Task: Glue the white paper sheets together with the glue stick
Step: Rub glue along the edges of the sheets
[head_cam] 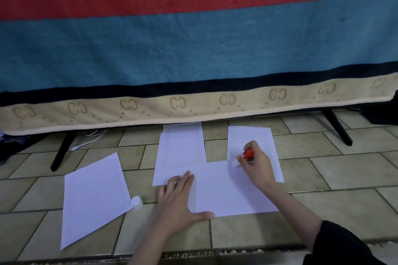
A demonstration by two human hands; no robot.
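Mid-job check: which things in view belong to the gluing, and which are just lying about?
In the job:
- glue stick, held in the right hand
- joined white sheets, pressed flat by the left hand
- loose sheet
- white cap, off the stick

Lying about:
- striped blanket
- white cable
- black stand legs

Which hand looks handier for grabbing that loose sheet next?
Probably the left hand: it lies flat on the joined sheets, nearest the loose sheet on the floor. The right hand is busy gripping the glue stick, farther away.
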